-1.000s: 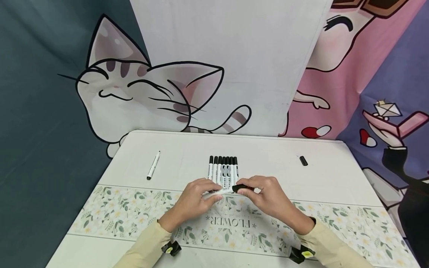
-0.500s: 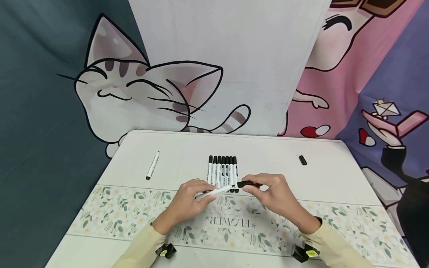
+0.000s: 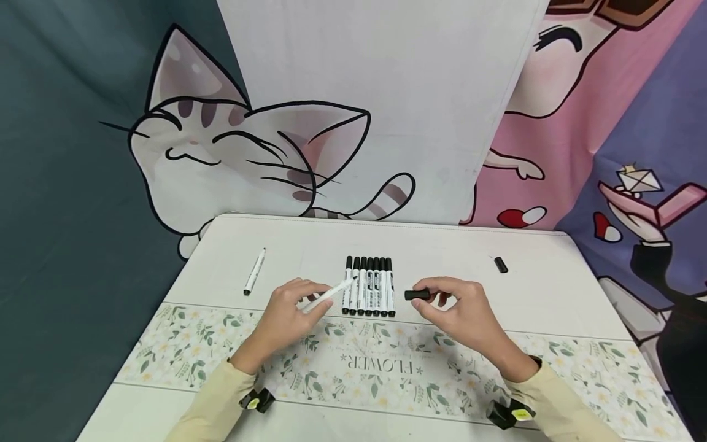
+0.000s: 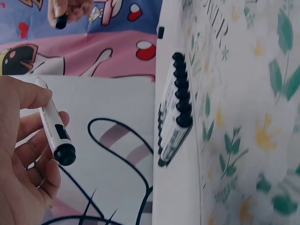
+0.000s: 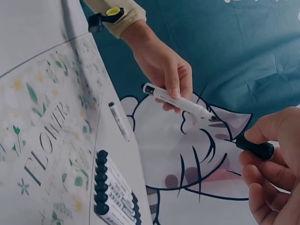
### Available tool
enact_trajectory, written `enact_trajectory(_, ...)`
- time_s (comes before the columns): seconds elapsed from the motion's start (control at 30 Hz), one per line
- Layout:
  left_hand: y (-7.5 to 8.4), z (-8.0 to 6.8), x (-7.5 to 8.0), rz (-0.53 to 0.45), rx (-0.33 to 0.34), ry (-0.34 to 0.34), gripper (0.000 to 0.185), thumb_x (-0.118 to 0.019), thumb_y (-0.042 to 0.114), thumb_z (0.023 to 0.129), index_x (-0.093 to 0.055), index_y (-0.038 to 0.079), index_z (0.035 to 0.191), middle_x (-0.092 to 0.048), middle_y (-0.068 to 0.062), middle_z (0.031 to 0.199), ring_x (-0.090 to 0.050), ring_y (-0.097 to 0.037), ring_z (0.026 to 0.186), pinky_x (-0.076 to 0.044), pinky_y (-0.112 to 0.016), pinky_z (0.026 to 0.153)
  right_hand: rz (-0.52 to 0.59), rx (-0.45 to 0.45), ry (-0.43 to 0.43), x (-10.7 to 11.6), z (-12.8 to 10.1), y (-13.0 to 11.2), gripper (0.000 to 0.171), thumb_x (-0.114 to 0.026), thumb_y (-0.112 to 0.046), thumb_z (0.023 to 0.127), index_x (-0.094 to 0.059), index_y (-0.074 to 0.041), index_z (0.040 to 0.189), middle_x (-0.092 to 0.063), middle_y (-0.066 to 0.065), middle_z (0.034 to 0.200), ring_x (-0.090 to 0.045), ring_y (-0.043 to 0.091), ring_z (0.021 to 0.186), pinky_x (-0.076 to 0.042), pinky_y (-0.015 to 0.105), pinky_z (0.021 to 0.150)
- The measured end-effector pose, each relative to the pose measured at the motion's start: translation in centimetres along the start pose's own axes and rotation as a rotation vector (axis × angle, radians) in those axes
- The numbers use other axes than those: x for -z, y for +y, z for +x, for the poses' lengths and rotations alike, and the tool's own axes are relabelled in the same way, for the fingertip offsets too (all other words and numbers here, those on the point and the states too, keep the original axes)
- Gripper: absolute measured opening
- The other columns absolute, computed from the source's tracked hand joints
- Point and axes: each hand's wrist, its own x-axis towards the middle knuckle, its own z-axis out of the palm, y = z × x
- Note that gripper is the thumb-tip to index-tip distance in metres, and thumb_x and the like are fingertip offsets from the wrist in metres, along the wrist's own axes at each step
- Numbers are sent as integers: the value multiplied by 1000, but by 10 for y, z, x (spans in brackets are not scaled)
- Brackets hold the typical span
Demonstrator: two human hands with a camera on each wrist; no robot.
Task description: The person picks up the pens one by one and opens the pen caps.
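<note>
My left hand (image 3: 289,310) pinches an uncapped white marker (image 3: 330,295) between thumb and fingers, its dark tip pointing up and to the right. In the left wrist view the black rear end of this marker (image 4: 57,136) faces the camera. To the right, my right hand (image 3: 458,310) pinches a black marker cap (image 3: 417,294), held apart from the marker. The right wrist view also shows the cap (image 5: 255,147) between thumb and fingers. Between and beyond the hands lies a row of several capped markers (image 3: 369,287), side by side with their black caps away from me.
Another uncapped marker (image 3: 254,272) lies at the left of the white table (image 3: 442,258). A loose black cap (image 3: 500,264) lies at the right. A flower-printed band (image 3: 381,368) crosses the tabletop. Cartoon-printed cloth (image 3: 386,92) hangs behind the far edge.
The right hand has pulled the cap off the marker. Both hands have moved apart, the left hand leftward with the marker and the right hand slightly rightward with the cap.
</note>
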Motion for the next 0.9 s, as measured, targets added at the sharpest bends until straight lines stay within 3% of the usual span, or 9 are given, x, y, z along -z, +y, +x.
enact_trajectory(0.3, -16, 3, 21, 53, 24, 58, 26, -83, 12, 85, -78, 9, 110, -74, 0, 88, -61, -14, 74, -50, -34, 64, -39, -13, 22, 12, -2, 9, 29, -85, -4, 81, -76, -23, 100, -70, -13, 81, -63, 8, 72, -51, 23, 62)
enact_trajectory(0.43, -24, 5, 30, 77, 66, 76, 24, -82, 12, 87, -77, 9, 110, -72, 0, 86, -60, -14, 73, -50, -37, 64, -47, -45, 20, 15, -4, 14, 29, -85, -4, 81, -75, -23, 101, -70, -13, 83, -61, 5, 74, -50, 21, 64)
enact_trajectory(0.6, -36, 7, 41, 109, 148, 88, 20, -79, 13, 90, -76, 8, 109, -73, -5, 88, -62, -17, 74, -51, -39, 66, -62, -78, 30, 18, -6, 19, 28, -85, -4, 81, -75, -22, 101, -71, -13, 83, -62, 4, 75, -51, 22, 64)
enact_trajectory(0.9, -64, 4, 56, 89, 340, 168, 28, -73, 22, 97, -74, 4, 118, -70, -10, 102, -64, -19, 81, -49, -19, 66, -97, -92, 45, 23, -7, 22, 25, -82, -3, 85, -75, -18, 104, -72, -9, 84, -60, 4, 70, -49, 17, 65)
